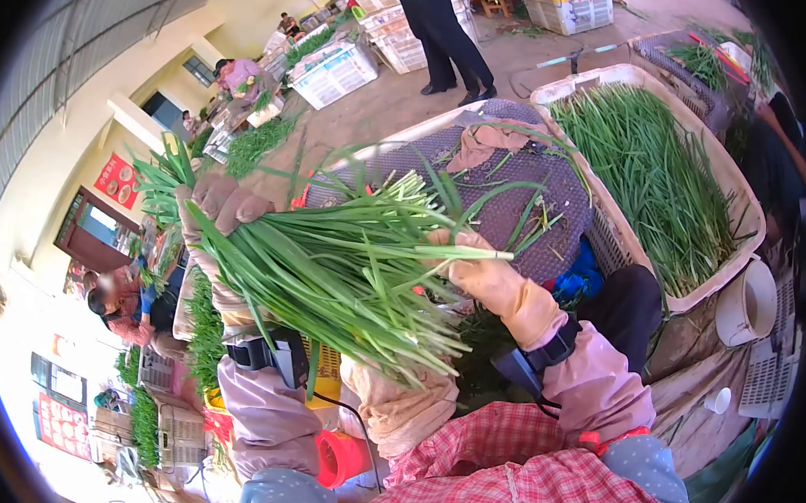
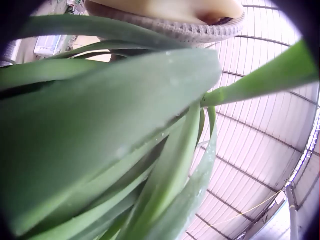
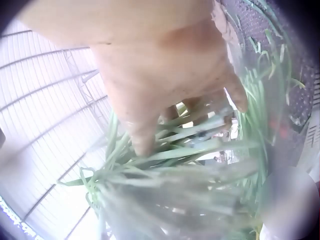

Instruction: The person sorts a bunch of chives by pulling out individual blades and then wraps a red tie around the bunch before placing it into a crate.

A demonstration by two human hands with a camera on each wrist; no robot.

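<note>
A large bunch of garlic chives [image 1: 331,257] lies across the front of the body, leaf ends to the left and pale stem ends to the right. Gripping it near the leaf ends is my left hand [image 1: 220,212], in a grey-brown glove. My right hand [image 1: 487,278], in a tan glove, is at the stem side, its fingers pinching among the stalks. In the right wrist view the thumb and fingers of the right hand [image 3: 160,85] reach into the chives [image 3: 185,150]. Broad leaves [image 2: 100,115] fill much of the left wrist view, with a knitted glove edge [image 2: 175,27] above them.
A crate rim [image 1: 755,233] surrounds many laid chives on the right. Ahead is a mesh-covered surface [image 1: 407,162] with loose stalks and a cloth [image 1: 489,146]. A white bucket [image 1: 747,302] stands at far right, a red container [image 1: 340,456] below. Other people work farther back.
</note>
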